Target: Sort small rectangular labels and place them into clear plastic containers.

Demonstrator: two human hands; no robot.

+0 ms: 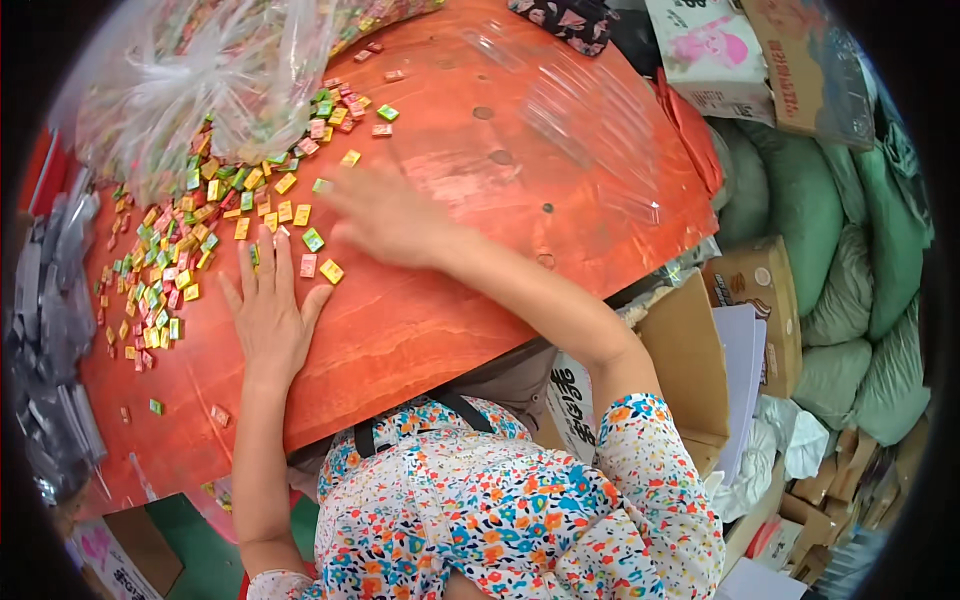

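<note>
Candies [190, 235]: small wrapped squares, scattered on red table [450, 300]. Left hand [268, 312]: flat, fingers together, candies just beyond fingertips. Right hand [385, 215]: blurred, spread open, candies beside it.

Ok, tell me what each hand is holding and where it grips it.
Nothing is gripped. The left hand lies flat, fingers spread, on the orange table among small wrapped candies. The right hand is blurred, open over them.

Your clear plastic bag [200, 70] of small coloured wrapped sweets sits at the orange tabletop's [480, 300] far left corner. Beyond its right edge you have brown cardboard boxes [760, 300], and a white-and-pink printed box [710, 50] past the far edge.
</note>
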